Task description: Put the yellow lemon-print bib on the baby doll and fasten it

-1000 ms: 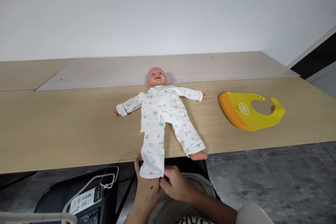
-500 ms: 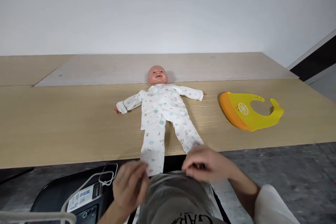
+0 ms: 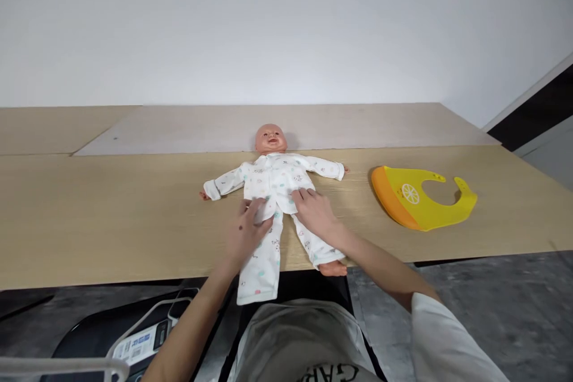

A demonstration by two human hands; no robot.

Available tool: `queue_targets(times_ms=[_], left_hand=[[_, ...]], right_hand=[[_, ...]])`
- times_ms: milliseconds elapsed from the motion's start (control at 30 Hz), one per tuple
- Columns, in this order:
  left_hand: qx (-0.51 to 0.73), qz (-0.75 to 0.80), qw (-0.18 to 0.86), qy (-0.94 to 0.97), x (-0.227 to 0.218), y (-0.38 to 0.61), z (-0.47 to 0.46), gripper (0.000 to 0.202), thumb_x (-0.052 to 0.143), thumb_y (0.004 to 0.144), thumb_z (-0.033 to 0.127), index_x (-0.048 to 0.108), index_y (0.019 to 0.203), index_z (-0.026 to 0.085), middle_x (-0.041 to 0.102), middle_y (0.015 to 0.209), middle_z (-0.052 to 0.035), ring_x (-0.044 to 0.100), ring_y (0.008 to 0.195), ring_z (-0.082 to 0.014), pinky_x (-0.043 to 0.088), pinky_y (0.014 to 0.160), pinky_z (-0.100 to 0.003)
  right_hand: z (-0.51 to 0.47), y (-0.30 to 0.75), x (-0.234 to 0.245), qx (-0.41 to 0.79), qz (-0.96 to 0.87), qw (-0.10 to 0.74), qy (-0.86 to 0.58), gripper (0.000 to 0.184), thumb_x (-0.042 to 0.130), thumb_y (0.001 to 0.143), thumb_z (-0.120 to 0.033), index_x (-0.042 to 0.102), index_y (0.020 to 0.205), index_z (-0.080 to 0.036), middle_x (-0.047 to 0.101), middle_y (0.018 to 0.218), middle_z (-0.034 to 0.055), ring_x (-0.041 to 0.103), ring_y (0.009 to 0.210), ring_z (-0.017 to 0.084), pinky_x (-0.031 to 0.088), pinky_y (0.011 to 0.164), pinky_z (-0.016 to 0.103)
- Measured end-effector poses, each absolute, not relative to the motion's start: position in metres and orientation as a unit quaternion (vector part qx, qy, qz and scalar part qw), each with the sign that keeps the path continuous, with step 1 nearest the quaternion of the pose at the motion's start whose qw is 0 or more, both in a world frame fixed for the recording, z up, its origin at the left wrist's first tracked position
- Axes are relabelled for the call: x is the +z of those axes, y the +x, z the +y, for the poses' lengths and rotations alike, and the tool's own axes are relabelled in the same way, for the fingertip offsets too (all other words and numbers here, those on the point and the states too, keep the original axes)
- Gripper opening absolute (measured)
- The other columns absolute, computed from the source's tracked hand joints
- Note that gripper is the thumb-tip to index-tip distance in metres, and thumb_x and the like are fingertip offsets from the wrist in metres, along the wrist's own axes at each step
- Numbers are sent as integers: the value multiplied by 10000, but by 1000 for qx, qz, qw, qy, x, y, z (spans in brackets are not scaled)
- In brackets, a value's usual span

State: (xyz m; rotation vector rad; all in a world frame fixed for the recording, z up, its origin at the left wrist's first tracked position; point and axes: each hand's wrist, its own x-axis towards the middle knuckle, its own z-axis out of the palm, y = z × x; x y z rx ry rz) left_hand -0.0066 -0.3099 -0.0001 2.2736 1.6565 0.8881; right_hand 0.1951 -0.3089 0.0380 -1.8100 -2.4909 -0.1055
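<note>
A baby doll (image 3: 271, 138) lies on its back on the table, arms spread, in a white patterned pajama top (image 3: 281, 176) and matching pajama pants (image 3: 262, 274). At the top's lower hem, my left hand (image 3: 249, 231) has its fingers and thumb on the cloth on the left side. My right hand (image 3: 316, 212) is closed on the hem's right side, fingers curled over it. One bare doll foot (image 3: 333, 268) shows below the right pant leg. The left pant leg hangs past the table edge, and no foot shows there.
A yellow bib (image 3: 430, 200) with an orange pocket lies to the right on the wooden table (image 3: 111, 215). Down at the left, a black chair (image 3: 85, 334) holds a labelled white device (image 3: 138, 346) with a cable. A wall stands behind the table.
Both hands have moved forward from near my lap and the pant legs up to the hem of the pajama top. The doll's right-side foot is now uncovered to view.
</note>
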Motion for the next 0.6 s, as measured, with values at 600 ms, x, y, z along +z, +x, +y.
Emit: queue_targets(times_ms=[600], left_hand=[[326,412,41,850,-4,-5,-302,162,547,908,254,708,918,237,601,855,-43,589,813,-180,493,818,-352]], right_hand=[[-305,220,0,112,-841,320,-422,223,517,945,-276,681,846,-162,634,874,44,583,829,115,459,759,240]])
